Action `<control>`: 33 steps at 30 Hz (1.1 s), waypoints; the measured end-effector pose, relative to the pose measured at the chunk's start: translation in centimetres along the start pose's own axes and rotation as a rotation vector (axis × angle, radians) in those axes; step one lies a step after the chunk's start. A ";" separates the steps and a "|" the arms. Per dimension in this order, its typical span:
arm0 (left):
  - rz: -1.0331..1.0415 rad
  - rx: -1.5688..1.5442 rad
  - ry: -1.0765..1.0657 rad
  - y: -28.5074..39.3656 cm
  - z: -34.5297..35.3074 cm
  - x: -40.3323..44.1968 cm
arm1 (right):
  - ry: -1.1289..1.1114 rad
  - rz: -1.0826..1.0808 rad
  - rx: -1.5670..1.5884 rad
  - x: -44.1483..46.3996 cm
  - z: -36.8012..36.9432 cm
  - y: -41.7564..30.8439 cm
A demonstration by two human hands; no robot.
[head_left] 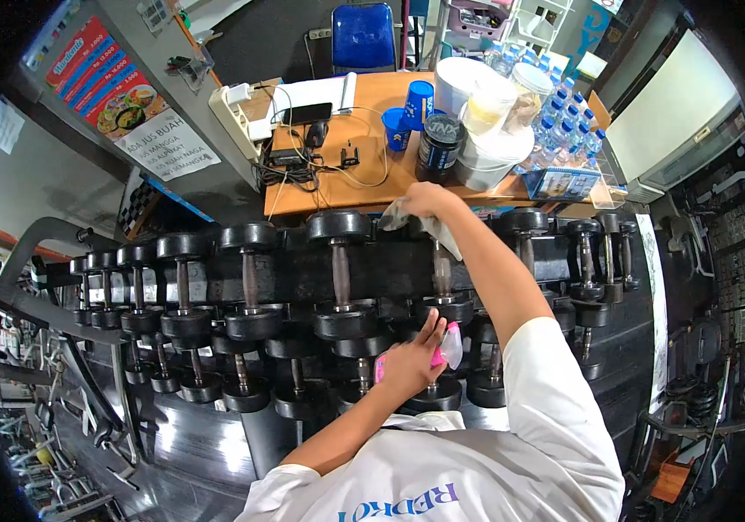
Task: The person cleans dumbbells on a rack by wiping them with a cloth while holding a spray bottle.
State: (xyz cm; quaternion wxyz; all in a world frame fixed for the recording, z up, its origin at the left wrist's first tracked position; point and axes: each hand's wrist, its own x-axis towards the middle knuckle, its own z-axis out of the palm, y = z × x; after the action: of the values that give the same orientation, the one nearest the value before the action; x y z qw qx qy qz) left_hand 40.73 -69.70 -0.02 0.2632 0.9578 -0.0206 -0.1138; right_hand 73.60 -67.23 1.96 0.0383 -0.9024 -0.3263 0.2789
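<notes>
My left hand is closed around a pink and clear spray bottle, held low above the near side of the dumbbell rack. My right hand reaches farther out with its fingers bunched on a greyish cloth. The cloth drapes over the far head of a black dumbbell, mostly hiding that head; its metal handle and near head show below. To the left of it lies another dumbbell with a ribbed handle.
Several more dumbbells fill the two-tier rack. Behind it stands a wooden desk with cables, a phone, blue cups, a black tub, white buckets and several water bottles. A blue chair is beyond.
</notes>
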 end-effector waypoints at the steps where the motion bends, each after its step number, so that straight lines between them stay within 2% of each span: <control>1: 0.009 -0.034 0.013 0.0 0.4 0.2 | -0.001 0.001 0.000 0.1 -0.2 1.0; 3: 0.013 -0.078 0.032 0.2 0.9 0.2 | -0.086 0.104 0.534 -0.5 -1.1 3.1; 6: 0.017 -0.114 0.051 0.1 0.0 0.5 | 0.021 0.126 0.715 -1.3 -0.9 5.4; 8: 0.018 -0.108 0.035 0.2 -0.2 0.2 | 0.089 0.148 0.729 -2.1 -0.1 5.9; 11: -0.005 -0.098 -0.021 0.1 -0.6 0.2 | 0.375 -0.034 1.087 -4.0 2.0 7.2; 12: -0.020 -0.109 -0.051 0.2 -1.0 0.2 | 0.387 -0.032 1.094 -4.3 3.6 8.1; 14: -0.029 -0.115 -0.082 0.1 -1.5 0.5 | 0.551 -0.100 1.297 -5.4 6.7 9.1; 16: -0.009 -0.123 -0.098 -0.2 -1.7 0.4 | 0.626 0.000 1.344 -7.7 9.1 8.6; 18: -0.005 -0.139 -0.116 -0.3 -2.3 0.4 | 0.720 0.003 1.336 -9.1 12.1 8.8; 20: 0.005 -0.147 -0.134 -0.3 -2.4 0.4 | 0.734 0.120 1.088 -10.9 14.3 9.2; 24: 0.022 -0.145 -0.115 -0.7 -2.1 0.6 | 0.407 0.024 0.865 -14.5 16.2 8.1; 25: 0.015 -0.137 -0.119 -0.7 -2.1 0.5 | 0.413 0.030 0.877 -15.2 16.2 7.9; 27: 0.018 -0.106 -0.132 -0.7 -2.1 0.4 | 0.299 -0.047 1.318 -17.6 14.2 7.0; 28: 0.016 -0.080 -0.136 -0.8 -2.2 0.5 | 0.303 -0.047 1.323 -17.3 14.2 6.8; 30: 0.010 -0.085 -0.151 -0.7 -2.5 0.6 | 0.527 -0.214 0.916 -16.9 14.6 6.3; 31: 0.005 -0.095 -0.162 -0.5 -2.5 0.5 | 0.524 -0.208 0.920 -16.2 14.6 5.9; 33: 0.036 -0.108 -0.155 -0.6 -2.6 0.5 | 0.769 -0.198 0.715 -14.3 13.2 4.8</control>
State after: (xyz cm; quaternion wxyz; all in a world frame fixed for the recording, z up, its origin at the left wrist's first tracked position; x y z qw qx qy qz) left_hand 41.84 -67.96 1.77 0.3139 0.9301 -0.0518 -0.1835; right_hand 60.31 -81.16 -3.53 0.4862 -0.8350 -0.2572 0.0170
